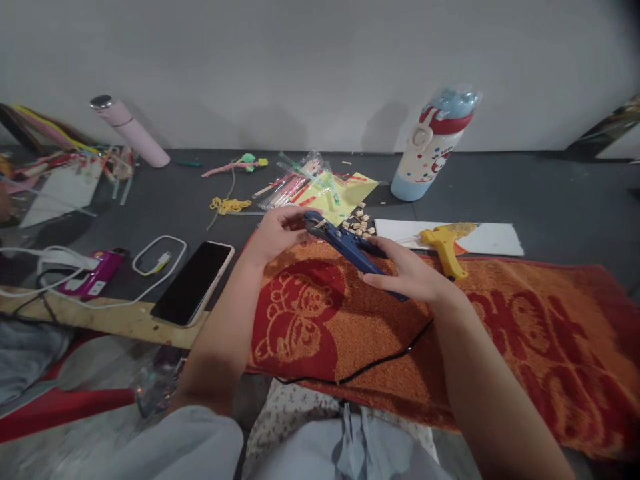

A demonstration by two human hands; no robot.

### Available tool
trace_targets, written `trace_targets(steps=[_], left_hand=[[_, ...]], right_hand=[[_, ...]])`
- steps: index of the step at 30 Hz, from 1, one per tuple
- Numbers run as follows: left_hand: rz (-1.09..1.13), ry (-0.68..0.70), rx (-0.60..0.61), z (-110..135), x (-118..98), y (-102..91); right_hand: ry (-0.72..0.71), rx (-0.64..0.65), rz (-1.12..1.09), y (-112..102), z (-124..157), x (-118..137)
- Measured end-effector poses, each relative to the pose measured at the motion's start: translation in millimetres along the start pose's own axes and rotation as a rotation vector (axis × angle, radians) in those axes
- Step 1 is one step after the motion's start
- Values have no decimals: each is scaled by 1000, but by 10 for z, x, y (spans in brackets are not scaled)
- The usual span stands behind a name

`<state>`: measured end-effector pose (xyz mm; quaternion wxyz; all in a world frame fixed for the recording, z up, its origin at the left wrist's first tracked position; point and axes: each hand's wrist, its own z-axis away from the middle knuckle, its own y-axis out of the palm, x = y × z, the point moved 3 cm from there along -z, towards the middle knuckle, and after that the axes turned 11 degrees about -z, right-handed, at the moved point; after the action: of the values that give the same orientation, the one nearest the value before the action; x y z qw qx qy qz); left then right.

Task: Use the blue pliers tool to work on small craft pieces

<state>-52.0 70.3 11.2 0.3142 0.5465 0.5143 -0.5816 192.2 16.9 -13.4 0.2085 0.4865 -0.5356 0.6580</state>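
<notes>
My right hand is wrapped round the handles of a blue cutting tool, which points up and left over an orange and red towel. My left hand is closed at the tool's jaws, its fingertips pinching something too small to make out. Just beyond the jaws lies a small heap of short wooden pieces. A yellow glue gun rests on a white sheet to the right of my hands.
A black phone, a white cable loop and a pink device lie at the left. A pink flask leans at the back left; a printed bottle stands at the back. Packets of sticks and yellow paper lie behind. A black cord crosses the towel.
</notes>
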Motion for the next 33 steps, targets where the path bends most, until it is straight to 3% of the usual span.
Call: trace_targets(steps=[8,16,24,33], left_hand=[[-6,5,-53,0,-8,11],[-110,55,-113,-38,-25,74],[-162,108,-403,-4,-23,154],[-159,102,-457,-1,-17,184]], right_hand=[[-6,53,-41,-1,8,40],[21,-68,-35,-16,-19,56],[4,-115,-51,1,-38,106],[-10,-101,-45,43,-46,89]])
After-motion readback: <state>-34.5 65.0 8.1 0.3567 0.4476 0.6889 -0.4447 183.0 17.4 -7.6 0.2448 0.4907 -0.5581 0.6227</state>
